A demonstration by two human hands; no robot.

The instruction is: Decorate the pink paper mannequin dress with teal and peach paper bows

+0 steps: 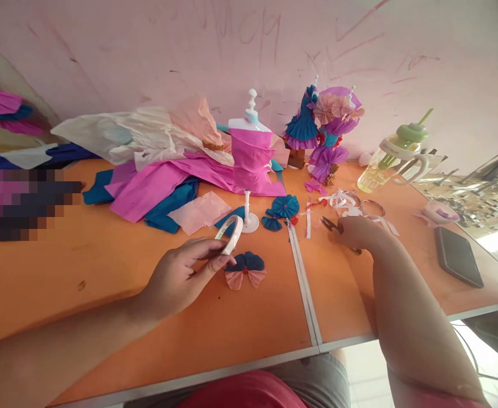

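Note:
My left hand [183, 272] pinches a roll of white tape [233, 237] by its lower edge, held upright above the table. My right hand [358, 231] lies over a pair of dark scissors [332, 225], its fingers round their middle and mostly hidden. Under the tape roll is a bow of blue and pink crepe paper [245, 271] with a red centre. Behind it stands a small white dress form [251, 122] wrapped in magenta paper [252, 161]. Blue paper rosettes [285, 207] lie between the form and the scissors.
Crumpled paper sheets [147, 136] heap at the back left. White ribbon scraps [344, 199] lie beyond my right hand. Dressed miniature forms [302, 124], a bottle [384, 164] and a phone [459, 256] stand or lie rightward. A metal seam [302, 277] crosses the orange table [147, 345].

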